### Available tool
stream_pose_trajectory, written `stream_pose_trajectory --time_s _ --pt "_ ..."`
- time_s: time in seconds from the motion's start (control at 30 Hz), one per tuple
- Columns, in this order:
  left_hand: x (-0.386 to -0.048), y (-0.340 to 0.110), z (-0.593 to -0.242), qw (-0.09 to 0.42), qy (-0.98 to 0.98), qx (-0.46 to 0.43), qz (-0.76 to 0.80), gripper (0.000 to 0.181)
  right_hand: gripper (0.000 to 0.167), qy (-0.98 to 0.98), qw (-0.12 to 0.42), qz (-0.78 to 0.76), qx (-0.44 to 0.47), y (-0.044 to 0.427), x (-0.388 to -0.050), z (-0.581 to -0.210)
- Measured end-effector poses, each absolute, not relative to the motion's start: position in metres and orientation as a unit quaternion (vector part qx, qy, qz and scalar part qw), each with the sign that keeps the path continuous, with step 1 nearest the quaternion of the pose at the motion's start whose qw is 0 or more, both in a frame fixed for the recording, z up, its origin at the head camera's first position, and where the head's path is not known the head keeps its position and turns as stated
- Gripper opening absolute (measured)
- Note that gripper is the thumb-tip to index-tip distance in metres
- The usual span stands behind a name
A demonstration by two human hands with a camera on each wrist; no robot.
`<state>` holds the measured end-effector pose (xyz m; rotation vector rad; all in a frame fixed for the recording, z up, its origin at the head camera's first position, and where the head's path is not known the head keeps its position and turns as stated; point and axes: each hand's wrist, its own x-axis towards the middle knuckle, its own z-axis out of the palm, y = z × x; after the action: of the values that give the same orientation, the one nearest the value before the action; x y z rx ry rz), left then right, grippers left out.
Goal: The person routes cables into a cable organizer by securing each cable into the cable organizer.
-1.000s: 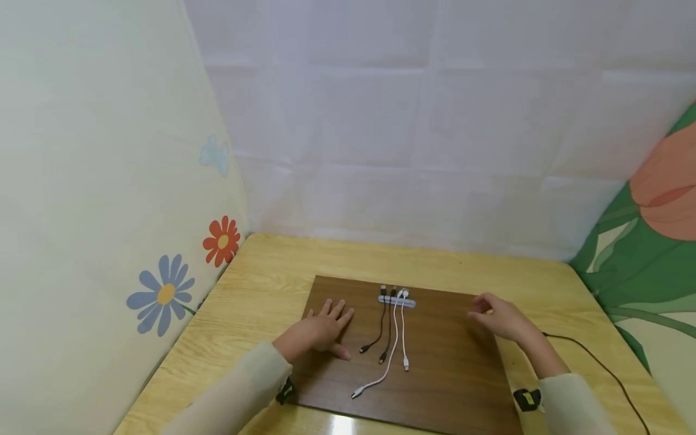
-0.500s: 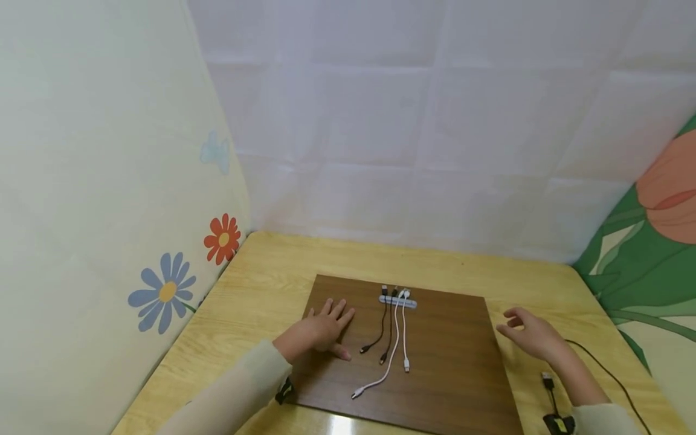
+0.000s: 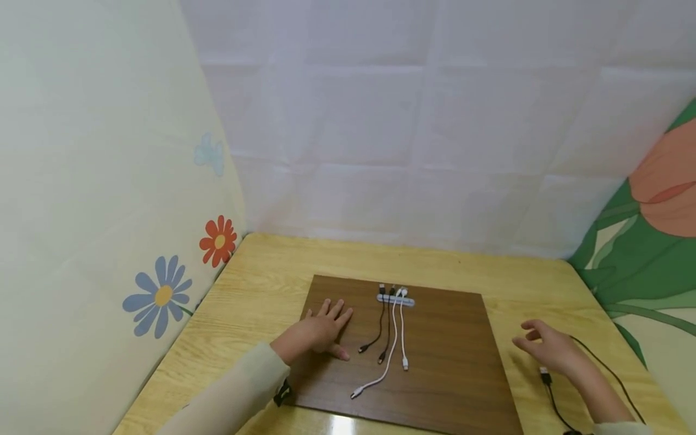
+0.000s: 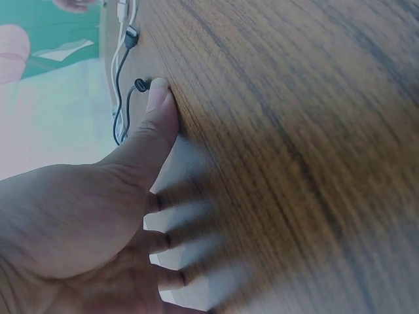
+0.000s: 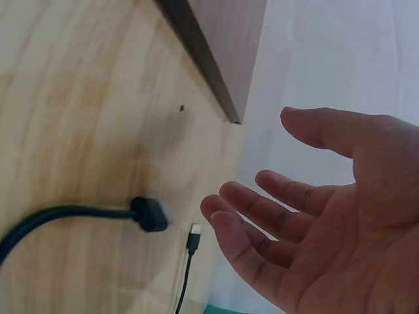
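Note:
My left hand [image 3: 318,332] rests with spread fingers on the left part of a dark brown board [image 3: 446,362]. In the left wrist view its thumb [image 4: 154,124] lies beside a black cable's connector [image 4: 141,85]. A pale blue cable holder [image 3: 410,302] near the board's far edge holds two black cables [image 3: 380,329] and two white cables [image 3: 403,335]. Right of the board, my right hand [image 3: 549,347] hovers with loosely bent fingers and holds nothing. Nearby on the table lie a black USB plug [image 3: 545,376] and another black cable [image 3: 603,365], whose USB plug [image 5: 193,242] shows beyond the fingers.
The board lies on a light wooden table [image 3: 304,254]. A white sheet [image 3: 348,199] hangs behind, with flower-printed panels left [image 3: 109,211] and right [image 3: 652,272]. The board's raised edge [image 5: 206,65] stands close to the right hand.
My right hand has moved right and nearer, from above the board's right edge to above the table by the loose cables. A USB plug has come into view below it. My left hand stays put.

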<state>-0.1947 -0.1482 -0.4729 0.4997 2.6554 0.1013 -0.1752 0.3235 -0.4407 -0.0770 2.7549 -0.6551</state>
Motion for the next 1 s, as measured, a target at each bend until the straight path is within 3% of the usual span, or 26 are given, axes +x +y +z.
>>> stream_pose_trajectory --time_s 1.0 --pt "-0.192 -0.146 -0.472 0.214 0.960 0.180 0.026 0.103 0.080 0.959 0.191 -0.208 0.002 0.349 -0.157 -0.468"
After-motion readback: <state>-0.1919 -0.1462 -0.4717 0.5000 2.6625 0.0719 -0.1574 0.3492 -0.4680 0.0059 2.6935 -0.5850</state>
